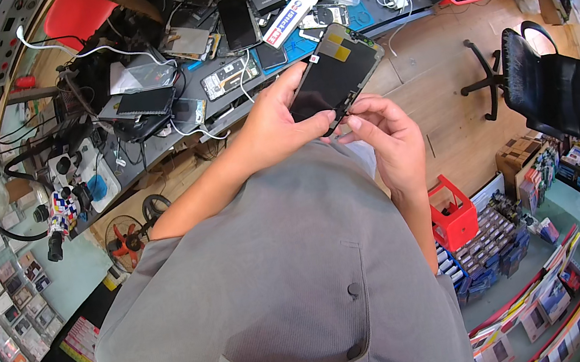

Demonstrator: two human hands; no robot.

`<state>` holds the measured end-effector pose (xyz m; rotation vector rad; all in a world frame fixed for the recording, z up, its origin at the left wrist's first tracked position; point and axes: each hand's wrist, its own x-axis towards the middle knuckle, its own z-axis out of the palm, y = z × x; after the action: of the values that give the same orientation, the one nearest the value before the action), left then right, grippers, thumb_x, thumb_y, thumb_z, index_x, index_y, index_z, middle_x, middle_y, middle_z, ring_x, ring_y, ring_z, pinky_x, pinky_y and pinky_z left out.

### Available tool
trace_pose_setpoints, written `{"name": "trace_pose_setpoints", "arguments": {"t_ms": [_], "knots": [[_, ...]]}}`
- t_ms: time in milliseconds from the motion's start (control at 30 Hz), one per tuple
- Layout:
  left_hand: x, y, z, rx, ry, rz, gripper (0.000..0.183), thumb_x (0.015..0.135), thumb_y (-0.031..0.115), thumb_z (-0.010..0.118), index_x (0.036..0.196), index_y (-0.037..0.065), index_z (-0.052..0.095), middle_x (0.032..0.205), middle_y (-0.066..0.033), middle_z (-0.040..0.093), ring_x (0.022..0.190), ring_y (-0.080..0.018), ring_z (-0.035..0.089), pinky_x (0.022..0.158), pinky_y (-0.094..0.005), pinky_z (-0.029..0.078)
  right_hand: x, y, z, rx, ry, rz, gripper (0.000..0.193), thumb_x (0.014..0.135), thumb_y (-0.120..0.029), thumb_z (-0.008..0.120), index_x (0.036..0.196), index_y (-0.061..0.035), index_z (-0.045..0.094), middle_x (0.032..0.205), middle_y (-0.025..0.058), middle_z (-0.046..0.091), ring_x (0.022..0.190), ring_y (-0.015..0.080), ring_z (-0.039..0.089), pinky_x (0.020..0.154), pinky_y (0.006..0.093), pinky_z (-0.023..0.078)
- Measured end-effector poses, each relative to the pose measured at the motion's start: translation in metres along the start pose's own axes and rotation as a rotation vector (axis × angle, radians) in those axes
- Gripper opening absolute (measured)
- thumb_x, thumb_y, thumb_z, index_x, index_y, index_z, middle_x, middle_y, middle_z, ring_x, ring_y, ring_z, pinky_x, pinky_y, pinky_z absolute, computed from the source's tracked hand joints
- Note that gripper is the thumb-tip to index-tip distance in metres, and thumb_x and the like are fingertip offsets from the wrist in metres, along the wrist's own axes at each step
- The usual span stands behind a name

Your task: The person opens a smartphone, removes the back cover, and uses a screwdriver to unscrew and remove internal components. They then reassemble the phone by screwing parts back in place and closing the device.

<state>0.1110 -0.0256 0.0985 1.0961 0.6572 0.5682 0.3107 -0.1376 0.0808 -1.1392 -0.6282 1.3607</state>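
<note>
A black phone screen [325, 81], with its back side up and a yellow-gold patch near its far end, is held tilted in front of my body. My left hand [284, 124] is closed around its left edge, the thumb lying across the near part. At the near right corner, my right hand [394, 137] pinches the screen's edge between thumb and fingers. Whether a small part is also between those fingertips is hidden. Just beyond the screen lies the cluttered workbench, with an opened phone [230, 77] and a white, red and blue box [289, 18] on it.
A microscope [65, 211] stands left of the bench. White cables [243, 85] trail over the bench's near edge. A black office chair [554, 87] is at the right, and a red plastic basket [454, 215] stands by my right arm. A fan [127, 239] sits below the bench.
</note>
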Motion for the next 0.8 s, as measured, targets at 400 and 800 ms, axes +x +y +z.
{"name": "trace_pose_setpoints", "arguments": {"t_ms": [400,800], "knots": [[0.0,-0.021,0.004,0.572,0.204,0.335,0.046,0.091,-0.004,0.084,0.132,-0.003,0.064,0.109,-0.0076,0.081,0.098,-0.0116,0.076,0.087,-0.0301,0.062,0.005,0.0,0.016,-0.304,0.114,-0.257,0.011,0.097,0.012,0.078,0.105,0.007,0.072,0.125,0.0129,0.072,0.107,0.0146,0.075,0.086,0.0283,0.067],[0.006,-0.034,0.01,0.681,0.269,0.676,0.052,0.087,0.004,0.091,0.133,0.001,0.066,0.1,-0.0136,0.079,0.083,-0.0225,0.079,0.067,-0.0345,0.062,0.001,-0.005,0.028,-0.465,0.169,-0.383,0.012,0.095,0.012,0.078,0.105,0.0066,0.072,0.121,0.0127,0.072,0.104,0.0146,0.075,0.086,0.0301,0.068]]}}
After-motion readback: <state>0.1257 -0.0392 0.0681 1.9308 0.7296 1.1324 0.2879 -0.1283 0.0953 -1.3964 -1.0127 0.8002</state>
